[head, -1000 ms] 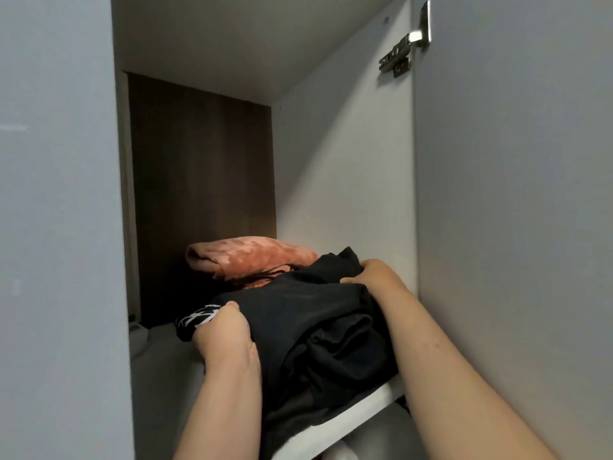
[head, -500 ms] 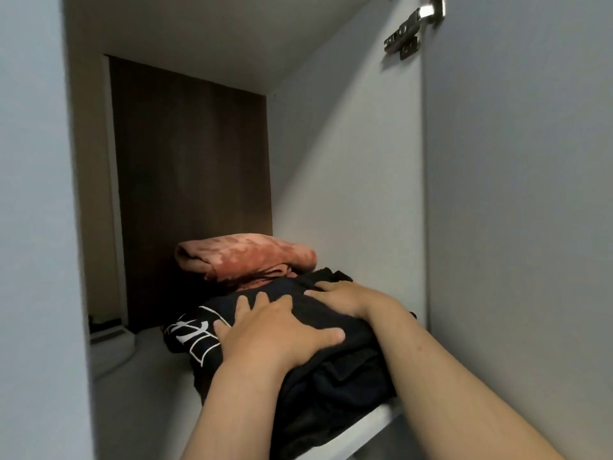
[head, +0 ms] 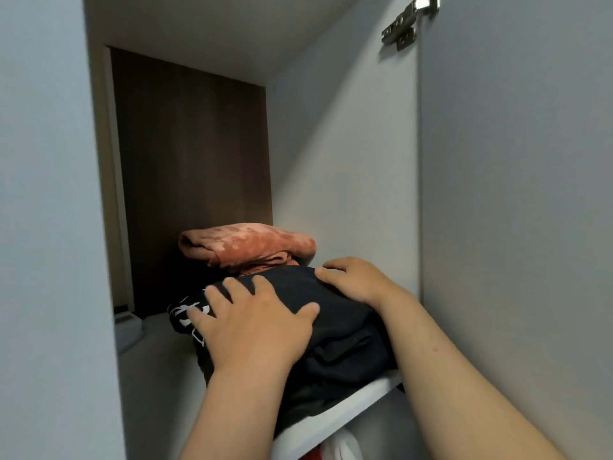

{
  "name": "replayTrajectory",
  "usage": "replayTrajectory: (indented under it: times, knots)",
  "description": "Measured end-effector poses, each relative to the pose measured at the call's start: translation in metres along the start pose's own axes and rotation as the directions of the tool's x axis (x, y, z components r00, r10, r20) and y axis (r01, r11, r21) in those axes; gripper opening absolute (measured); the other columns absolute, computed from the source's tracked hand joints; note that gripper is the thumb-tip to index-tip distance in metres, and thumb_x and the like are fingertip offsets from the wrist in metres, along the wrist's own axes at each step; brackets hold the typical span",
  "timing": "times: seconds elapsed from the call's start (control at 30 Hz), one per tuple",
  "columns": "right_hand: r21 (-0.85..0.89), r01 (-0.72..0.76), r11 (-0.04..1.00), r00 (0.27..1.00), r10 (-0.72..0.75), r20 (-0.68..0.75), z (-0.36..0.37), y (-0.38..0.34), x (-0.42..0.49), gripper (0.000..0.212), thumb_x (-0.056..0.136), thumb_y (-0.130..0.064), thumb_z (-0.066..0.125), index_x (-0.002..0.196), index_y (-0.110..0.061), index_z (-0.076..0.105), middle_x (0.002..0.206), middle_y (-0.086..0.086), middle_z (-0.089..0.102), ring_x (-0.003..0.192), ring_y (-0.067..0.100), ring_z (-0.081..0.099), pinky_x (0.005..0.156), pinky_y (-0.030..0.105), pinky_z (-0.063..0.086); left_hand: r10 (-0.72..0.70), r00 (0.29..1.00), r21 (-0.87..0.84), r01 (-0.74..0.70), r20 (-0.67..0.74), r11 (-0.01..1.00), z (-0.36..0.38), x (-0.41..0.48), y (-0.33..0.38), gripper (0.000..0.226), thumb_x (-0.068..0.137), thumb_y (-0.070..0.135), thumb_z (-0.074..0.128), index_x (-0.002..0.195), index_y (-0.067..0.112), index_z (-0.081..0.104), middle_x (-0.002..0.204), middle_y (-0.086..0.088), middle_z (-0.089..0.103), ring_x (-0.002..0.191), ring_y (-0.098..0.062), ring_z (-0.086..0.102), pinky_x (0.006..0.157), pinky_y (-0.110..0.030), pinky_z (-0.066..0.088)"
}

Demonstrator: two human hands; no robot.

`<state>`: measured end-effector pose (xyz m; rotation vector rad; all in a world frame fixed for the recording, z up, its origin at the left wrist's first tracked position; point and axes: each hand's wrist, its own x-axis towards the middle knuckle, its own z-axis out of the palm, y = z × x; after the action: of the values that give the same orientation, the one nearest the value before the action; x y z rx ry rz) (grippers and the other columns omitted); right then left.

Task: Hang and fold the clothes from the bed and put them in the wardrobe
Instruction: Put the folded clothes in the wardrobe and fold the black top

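A folded black garment (head: pixel 345 340) with a white print at its left end lies on the wardrobe shelf (head: pixel 335 423), its front fold hanging a little over the shelf edge. My left hand (head: pixel 255 323) lies flat on top of it, fingers spread. My right hand (head: pixel 355 280) rests palm down on its far right part, fingers apart. Behind the black garment sits a folded rust-orange cloth (head: pixel 245 247), stacked slightly higher.
The compartment has a dark wood back panel (head: pixel 192 180), a white right wall (head: pixel 345 161) and an open door (head: pixel 514 194) with a metal hinge (head: pixel 401 28) at the right. A pale object (head: pixel 127 330) sits at the shelf's left. Red and white fabric (head: pixel 335 446) shows below the shelf.
Both hands let go of the black garment's edges and now lie flat on top of it. The garment sits further in on the shelf.
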<state>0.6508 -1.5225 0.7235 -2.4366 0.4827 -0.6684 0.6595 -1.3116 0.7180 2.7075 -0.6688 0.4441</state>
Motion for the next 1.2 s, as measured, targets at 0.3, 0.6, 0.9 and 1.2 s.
replayTrajectory:
  times: [0.3, 0.6, 0.9, 1.2]
  knots:
    - [-0.116, -0.115, 0.987, 0.983, 0.13, 0.132, 0.02, 0.003, -0.046, 0.087, 0.079, -0.085, 0.041, 0.153, -0.043, 0.025, 0.166, -0.003, 0.012, 0.15, 0.025, 0.019, 0.12, 0.044, 0.021, -0.011, 0.977, -0.206, 0.056, 0.215, 0.977, 0.024, -0.006, -0.013, 0.116, 0.07, 0.078, 0.059, 0.156, 0.036, -0.006, 0.163, 0.001, -0.017, 0.15, -0.039, -0.008, 0.114, -0.054, 0.026]
    - [-0.124, -0.037, 0.992, 0.997, 0.027, -0.079, 0.025, 0.017, -0.06, 0.082, 0.079, -0.083, 0.034, 0.148, -0.038, 0.039, 0.155, -0.007, 0.038, 0.141, 0.019, 0.037, 0.114, 0.041, 0.033, 0.002, 1.0, -0.222, 0.005, 0.031, 0.975, 0.037, -0.027, -0.012, 0.102, 0.076, 0.078, 0.049, 0.155, 0.034, 0.001, 0.164, 0.002, -0.014, 0.15, -0.034, -0.005, 0.117, -0.052, 0.025]
    - [-0.078, 0.022, 0.997, 0.959, -0.043, -0.281, 0.018, 0.024, -0.141, 0.041, 0.094, -0.045, 0.056, 0.133, -0.033, 0.057, 0.131, -0.022, 0.055, 0.122, -0.001, 0.049, 0.094, 0.014, 0.033, 0.213, 0.951, -0.061, -0.232, -0.225, 0.971, 0.026, -0.05, -0.016, 0.062, 0.092, 0.056, 0.042, 0.148, 0.031, 0.037, 0.16, -0.01, 0.027, 0.148, -0.031, 0.023, 0.118, -0.058, 0.017]
    - [0.054, -0.231, 0.971, 0.911, 0.236, -0.338, 0.018, -0.003, -0.26, 0.041, 0.09, -0.042, 0.066, 0.13, -0.035, 0.06, 0.121, -0.027, 0.06, 0.11, -0.005, 0.058, 0.099, 0.027, 0.049, 0.661, 0.676, -0.602, -0.687, -0.326, 0.406, 0.049, -0.094, -0.039, 0.042, 0.087, 0.045, 0.056, 0.128, 0.038, 0.06, 0.136, 0.03, 0.044, 0.13, 0.019, 0.029, 0.106, 0.0, 0.016]
